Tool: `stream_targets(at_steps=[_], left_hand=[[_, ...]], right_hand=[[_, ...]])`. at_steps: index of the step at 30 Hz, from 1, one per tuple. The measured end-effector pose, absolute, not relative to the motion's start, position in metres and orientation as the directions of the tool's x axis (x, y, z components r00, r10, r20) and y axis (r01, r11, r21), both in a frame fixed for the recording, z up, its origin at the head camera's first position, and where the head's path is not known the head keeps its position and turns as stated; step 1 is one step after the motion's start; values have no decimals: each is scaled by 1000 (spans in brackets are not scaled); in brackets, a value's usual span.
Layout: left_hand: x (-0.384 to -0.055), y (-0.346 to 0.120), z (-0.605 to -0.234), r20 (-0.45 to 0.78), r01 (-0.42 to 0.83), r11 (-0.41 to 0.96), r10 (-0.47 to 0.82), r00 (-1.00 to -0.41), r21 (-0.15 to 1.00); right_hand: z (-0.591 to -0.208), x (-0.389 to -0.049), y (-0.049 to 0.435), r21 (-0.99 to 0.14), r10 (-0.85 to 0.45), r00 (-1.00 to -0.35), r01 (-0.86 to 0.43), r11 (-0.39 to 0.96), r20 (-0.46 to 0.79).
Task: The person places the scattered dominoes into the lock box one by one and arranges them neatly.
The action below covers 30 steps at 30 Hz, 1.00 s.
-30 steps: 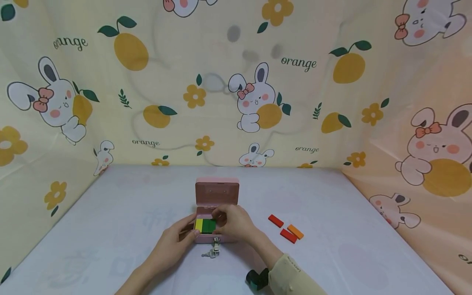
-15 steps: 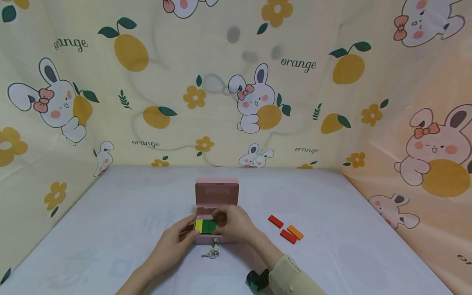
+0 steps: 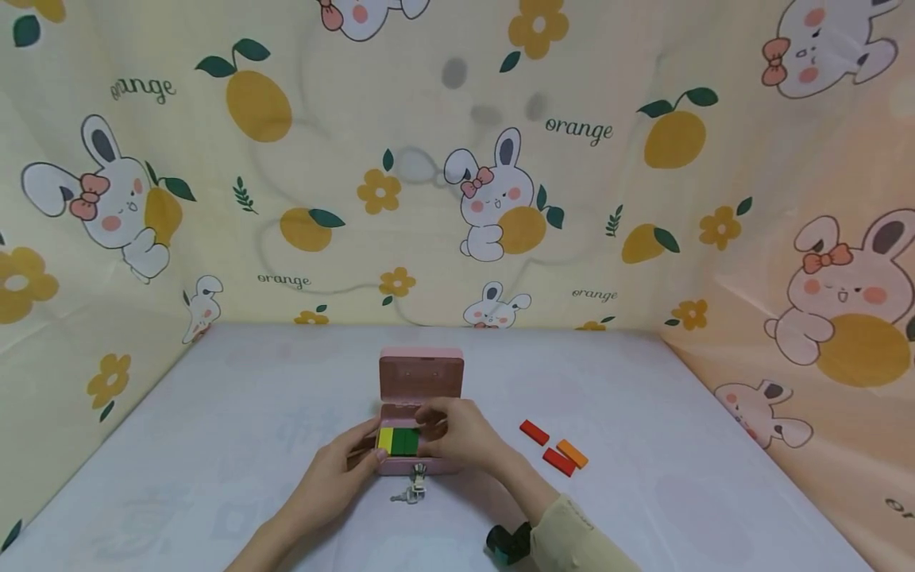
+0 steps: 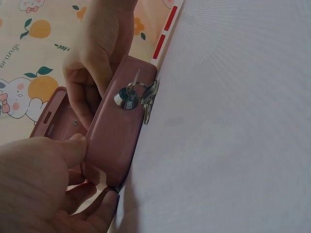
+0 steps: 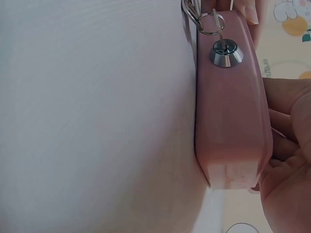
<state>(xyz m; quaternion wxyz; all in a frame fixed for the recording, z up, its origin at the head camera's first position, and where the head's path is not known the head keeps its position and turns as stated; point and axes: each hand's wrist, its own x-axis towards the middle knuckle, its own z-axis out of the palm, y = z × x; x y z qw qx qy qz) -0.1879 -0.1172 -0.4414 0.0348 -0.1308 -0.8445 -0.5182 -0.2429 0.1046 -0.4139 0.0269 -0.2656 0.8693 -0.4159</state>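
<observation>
1. Gripping box (image 5: 231,116) by one end with left hand (image 3: 341,470); could skew it by pulling.
2. Reaching inside with right hand (image 3: 461,433), cannot tell whether gripping anything; could dislodge blocks (image 3: 400,442) just beside it by brushing.

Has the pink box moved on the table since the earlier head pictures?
No, the pink box keeps the same place against the back edge of the table.

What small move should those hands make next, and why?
Perhaps lift the right hand from the pink box toward a loose red block: green and yellow blocks sit inside, but two red and one orange block lie outside. Whether it holds anything is hidden.
</observation>
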Motion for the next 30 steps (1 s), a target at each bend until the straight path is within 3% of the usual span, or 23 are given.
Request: stream_targets(at_steps=[11, 20, 30], left_hand=[[-187, -117, -448, 213, 279, 400, 201, -956, 873], [-189, -118, -445, 207, 268, 420, 187, -960, 867], [-189, -120, -443, 222, 283, 414, 191, -956, 865]], right_hand=[[-407, -222, 129, -742, -406, -862, -481, 466, 304], [-397, -213, 174, -761, -254, -905, -425, 491, 342], [-392, -208, 245, -831, -98, -985, -175, 528, 145]])
